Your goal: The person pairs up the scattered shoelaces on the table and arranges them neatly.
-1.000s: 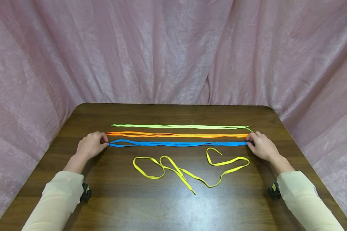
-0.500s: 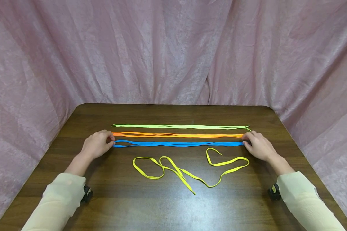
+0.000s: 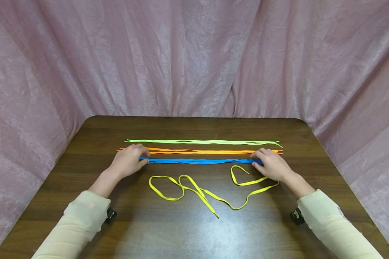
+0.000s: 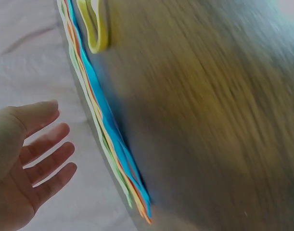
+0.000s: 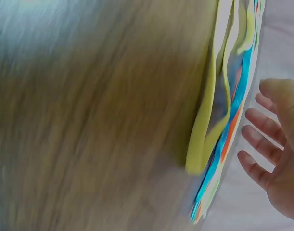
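Three folded shoelaces lie straight across the table in parallel rows: light green (image 3: 201, 142) farthest, orange (image 3: 227, 152) in the middle, blue (image 3: 197, 161) nearest. Closer to me a yellow shoelace (image 3: 202, 196) lies loose in bends and loops. My left hand (image 3: 128, 160) hovers over the left ends of the blue and orange laces, fingers parted and holding nothing. Over their right ends is my right hand (image 3: 272, 164), relaxed with nothing between thumb and fingers; it overlaps a bend of the yellow lace. Both wrist views show the hands apart from the blue lace (image 4: 102, 98).
The brown wooden table (image 3: 168, 237) has rounded far corners. Pink curtains (image 3: 194, 57) hang behind it and at both sides. A small black device (image 3: 297, 216) sits at the right cuff, and another black device (image 3: 110, 215) at the left.
Both hands have come off the ends of the blue lace and moved inward, the left to the right and the right to the left. The laces lie where they were.
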The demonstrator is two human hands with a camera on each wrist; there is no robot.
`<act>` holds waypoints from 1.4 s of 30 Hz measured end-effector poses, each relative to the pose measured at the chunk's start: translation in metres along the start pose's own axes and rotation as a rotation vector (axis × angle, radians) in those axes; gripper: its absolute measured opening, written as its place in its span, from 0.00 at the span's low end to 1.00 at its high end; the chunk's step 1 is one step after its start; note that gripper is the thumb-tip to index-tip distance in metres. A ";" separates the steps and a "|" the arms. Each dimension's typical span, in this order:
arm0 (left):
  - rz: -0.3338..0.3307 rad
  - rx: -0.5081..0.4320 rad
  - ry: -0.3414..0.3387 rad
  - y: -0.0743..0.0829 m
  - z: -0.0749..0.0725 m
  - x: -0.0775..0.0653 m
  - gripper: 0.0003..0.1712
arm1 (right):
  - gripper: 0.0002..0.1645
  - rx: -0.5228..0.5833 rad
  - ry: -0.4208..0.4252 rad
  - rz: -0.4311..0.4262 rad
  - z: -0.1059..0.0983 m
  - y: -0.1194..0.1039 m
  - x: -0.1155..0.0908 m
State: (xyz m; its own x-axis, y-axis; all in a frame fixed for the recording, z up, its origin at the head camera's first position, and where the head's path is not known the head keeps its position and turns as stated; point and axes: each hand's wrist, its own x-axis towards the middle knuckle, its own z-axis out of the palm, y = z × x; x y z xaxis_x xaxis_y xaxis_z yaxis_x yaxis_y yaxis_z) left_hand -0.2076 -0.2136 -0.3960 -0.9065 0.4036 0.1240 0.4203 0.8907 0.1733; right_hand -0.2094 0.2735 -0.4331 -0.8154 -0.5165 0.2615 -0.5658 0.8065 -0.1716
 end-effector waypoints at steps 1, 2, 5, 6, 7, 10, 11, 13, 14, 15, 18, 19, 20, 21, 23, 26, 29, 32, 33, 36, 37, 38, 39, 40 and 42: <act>0.013 0.003 -0.001 0.003 0.001 0.001 0.11 | 0.15 0.002 -0.004 -0.014 0.002 -0.004 0.002; 0.027 0.005 0.000 0.006 0.001 0.001 0.11 | 0.15 0.004 -0.012 -0.026 0.003 -0.008 0.004; 0.064 0.005 0.004 0.016 0.001 0.003 0.11 | 0.17 -0.003 -0.036 -0.053 0.008 -0.019 0.008; 0.073 0.003 0.005 0.019 0.001 0.004 0.11 | 0.17 -0.011 -0.041 -0.064 0.010 -0.022 0.009; 0.081 0.001 0.005 0.022 0.001 0.004 0.11 | 0.17 -0.024 -0.042 -0.074 0.012 -0.024 0.010; 0.109 -0.005 0.006 0.030 0.000 0.006 0.11 | 0.17 -0.056 -0.024 -0.096 0.016 -0.031 0.014; 0.117 -0.004 0.005 0.033 0.000 0.006 0.11 | 0.16 -0.067 -0.013 -0.100 0.017 -0.032 0.015; 0.137 0.003 0.004 0.038 0.000 0.007 0.11 | 0.16 -0.083 0.009 -0.103 0.018 -0.035 0.017; 0.147 0.006 0.002 0.041 0.000 0.008 0.11 | 0.15 -0.086 0.020 -0.106 0.019 -0.036 0.018; 0.152 0.010 0.000 0.043 -0.001 0.008 0.12 | 0.14 -0.087 0.027 -0.109 0.019 -0.036 0.018; 0.172 0.024 -0.007 0.051 0.000 0.009 0.12 | 0.12 -0.089 0.034 -0.126 0.020 -0.038 0.020; 0.180 0.029 -0.007 0.053 0.001 0.010 0.12 | 0.12 -0.089 0.030 -0.131 0.021 -0.038 0.021; 0.189 0.033 -0.007 0.056 0.001 0.010 0.12 | 0.11 -0.089 0.027 -0.136 0.021 -0.038 0.021; 0.200 0.036 -0.007 0.059 0.001 0.011 0.12 | 0.10 -0.091 0.022 -0.139 0.021 -0.039 0.022; 0.228 0.052 -0.007 0.065 0.003 0.012 0.12 | 0.09 -0.096 0.015 -0.143 0.022 -0.039 0.022; 0.277 0.068 -0.008 0.074 0.005 0.014 0.11 | 0.08 -0.100 0.006 -0.143 0.024 -0.039 0.021; 0.327 0.075 -0.004 0.085 0.008 0.017 0.11 | 0.10 -0.102 0.009 -0.145 0.025 -0.039 0.021; 0.373 0.073 0.002 0.096 0.010 0.019 0.10 | 0.11 -0.097 0.013 -0.150 0.025 -0.039 0.021; 0.389 0.077 0.003 0.100 0.011 0.019 0.10 | 0.11 -0.092 0.014 -0.151 0.024 -0.039 0.022; 0.437 0.084 0.010 0.111 0.016 0.021 0.09 | 0.12 -0.069 0.016 -0.145 0.021 -0.039 0.021; 0.453 0.090 0.009 0.115 0.018 0.021 0.09 | 0.12 -0.059 0.017 -0.142 0.019 -0.038 0.021; 0.469 0.098 0.008 0.118 0.021 0.022 0.09 | 0.11 -0.053 0.019 -0.141 0.018 -0.038 0.021; 0.482 0.109 0.003 0.122 0.023 0.022 0.09 | 0.10 -0.049 0.022 -0.140 0.017 -0.037 0.020; 0.495 0.117 -0.002 0.125 0.025 0.023 0.09 | 0.09 -0.044 0.026 -0.139 0.015 -0.037 0.020; 0.517 0.137 -0.019 0.133 0.029 0.024 0.09 | 0.07 -0.041 0.032 -0.139 0.013 -0.037 0.020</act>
State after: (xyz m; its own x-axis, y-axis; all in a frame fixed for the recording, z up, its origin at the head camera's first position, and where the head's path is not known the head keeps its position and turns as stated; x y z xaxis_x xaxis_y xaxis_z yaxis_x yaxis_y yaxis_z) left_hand -0.1745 -0.0799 -0.3987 -0.5839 0.7994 0.1414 0.8040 0.5935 -0.0352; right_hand -0.2065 0.2299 -0.4342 -0.7249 -0.6151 0.3101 -0.6671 0.7392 -0.0930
